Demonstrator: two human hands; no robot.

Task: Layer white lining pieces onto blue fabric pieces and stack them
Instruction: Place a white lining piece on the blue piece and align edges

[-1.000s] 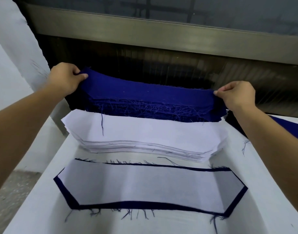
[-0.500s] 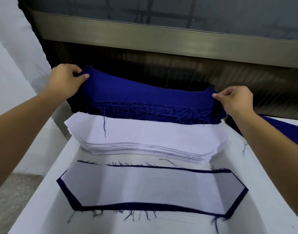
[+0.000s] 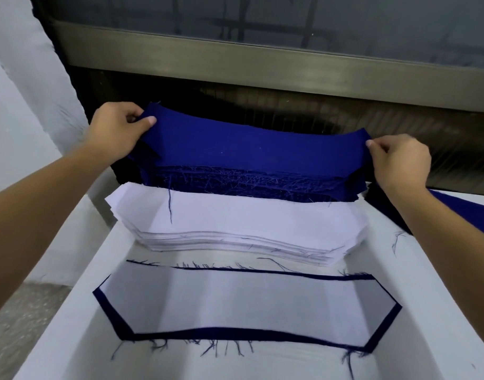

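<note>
- The top blue fabric piece (image 3: 251, 149) is lifted off the blue stack (image 3: 249, 185) at the table's far edge, held by both ends.
- The left hand (image 3: 117, 130) pinches its left end, thumb on top; the right hand (image 3: 399, 160) pinches the right end between thumb and fingers.
- Just nearer lies the stack of white lining pieces (image 3: 235, 226), touching the blue stack's front.
- Nearer again, on the white table (image 3: 71, 338), lies a finished pair (image 3: 243, 305): white lining on blue, with a frayed blue border showing all round.
</note>
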